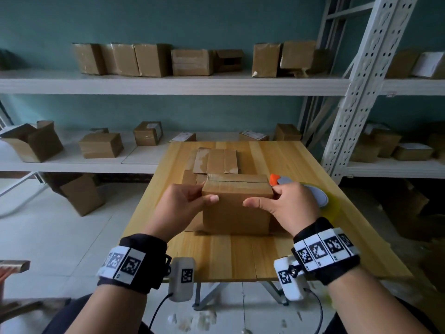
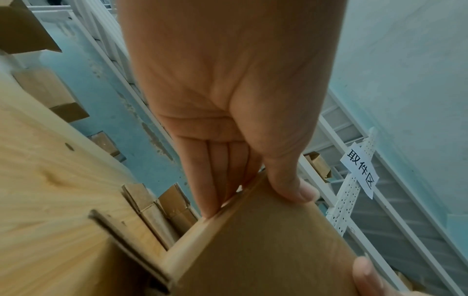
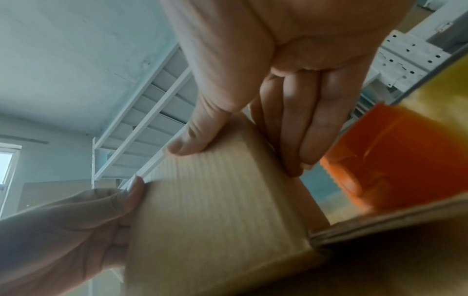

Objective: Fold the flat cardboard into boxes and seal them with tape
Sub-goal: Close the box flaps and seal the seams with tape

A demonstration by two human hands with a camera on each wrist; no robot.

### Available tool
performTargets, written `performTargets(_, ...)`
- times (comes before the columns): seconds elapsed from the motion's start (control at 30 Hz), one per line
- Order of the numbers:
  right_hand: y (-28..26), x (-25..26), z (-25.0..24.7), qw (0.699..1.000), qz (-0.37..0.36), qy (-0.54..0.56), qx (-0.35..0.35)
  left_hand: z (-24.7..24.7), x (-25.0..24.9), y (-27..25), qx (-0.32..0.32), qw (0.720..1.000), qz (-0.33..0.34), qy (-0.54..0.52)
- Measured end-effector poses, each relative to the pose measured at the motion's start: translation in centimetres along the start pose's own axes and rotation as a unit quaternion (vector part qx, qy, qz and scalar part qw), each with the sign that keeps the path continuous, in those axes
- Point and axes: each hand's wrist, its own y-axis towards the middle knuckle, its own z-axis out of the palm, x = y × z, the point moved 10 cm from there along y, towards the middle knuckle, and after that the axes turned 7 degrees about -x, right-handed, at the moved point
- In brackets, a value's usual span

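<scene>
A brown cardboard box (image 1: 237,208) stands folded on the wooden table (image 1: 240,256), its top flaps closed with a seam running across. My left hand (image 1: 204,192) grips the box's upper left corner, thumb on the near face and fingers round the side. My right hand (image 1: 262,196) grips the upper right corner the same way. In the left wrist view the left hand (image 2: 255,200) pinches the box (image 2: 266,250) edge. The right wrist view shows the right hand (image 3: 238,158) on the box (image 3: 215,210). A stack of flat cardboard (image 1: 215,161) lies behind.
An orange and grey tape dispenser (image 1: 313,194) with a yellowish roll lies on the table just behind my right hand; its orange part (image 3: 392,160) shows beside my fingers. White shelves (image 1: 168,84) with several boxes line the wall. A box (image 1: 81,194) sits on the floor at left.
</scene>
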Motion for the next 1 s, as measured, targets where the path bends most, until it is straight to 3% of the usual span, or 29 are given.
performTargets(0.23,0.3,0.1,-1.1,0.999,-0.023,0.003,-0.024,-1.3,-0.8,0.0,-0.058,0.998,0.007,0.021)
performTargets(0.57,0.1,-0.1,-0.9,0.998,-0.015,-0.001,-0.055,-2.1,0.0,0.2,-0.125,0.991,-0.047,0.019)
performTargets(0.7,0.1,-0.3,-0.2,0.999,-0.009,-0.001,-0.040,-1.3,1.4,0.6,-0.079,0.993,-0.076,0.034)
performTargets(0.8,0.1,-1.2,1.7,0.999,0.029,0.022,0.023,0.3,2.0,0.6,-0.033,0.994,-0.087,0.050)
performTargets(0.9,0.1,-2.4,2.8,0.993,0.090,0.047,0.063,0.9,2.2,0.6,-0.013,0.993,-0.118,-0.002)
performTargets(1.0,0.1,-2.1,2.7,0.989,0.106,0.068,0.075,1.1,2.4,0.5,-0.010,0.987,-0.152,-0.044)
